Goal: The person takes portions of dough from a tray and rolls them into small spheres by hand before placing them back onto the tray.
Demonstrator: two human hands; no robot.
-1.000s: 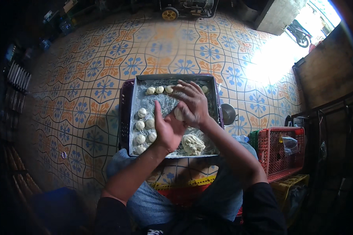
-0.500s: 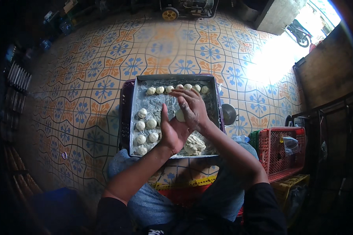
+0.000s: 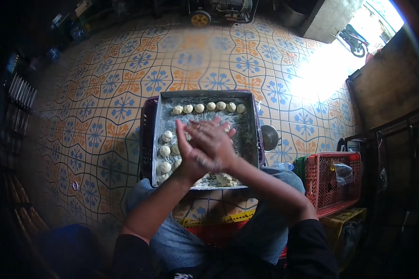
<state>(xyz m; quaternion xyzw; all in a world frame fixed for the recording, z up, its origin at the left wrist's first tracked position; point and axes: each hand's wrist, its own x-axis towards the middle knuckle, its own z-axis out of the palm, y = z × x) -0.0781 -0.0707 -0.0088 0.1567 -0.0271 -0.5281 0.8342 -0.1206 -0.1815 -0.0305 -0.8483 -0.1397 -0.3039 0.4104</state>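
Observation:
My left hand (image 3: 189, 157) lies underneath with its thumb raised, and my right hand (image 3: 215, 143) crosses over it, palm to palm. A dough ball is between the palms, hidden now but visible a moment earlier. Both hands are over a floured metal tray (image 3: 205, 94). Along the tray's far side runs a row of small dough balls (image 3: 199, 108). More dough balls (image 3: 165, 151) sit down its left side, some partly covered by my left hand. A loose lump of dough (image 3: 226, 180) shows below my right wrist near the tray's front edge.
The tray rests on a dark purple crate (image 3: 148, 122). A metal pot (image 3: 270, 137) stands right of it on the patterned tile floor. Farther right are a red crate (image 3: 337, 181) and a yellow crate (image 3: 342, 221). A wheeled machine (image 3: 223, 11) stands at the back.
My right hand has come down and left across the left hand, its fingers now smeared by motion. The dough ball between the palms has gone out of sight.

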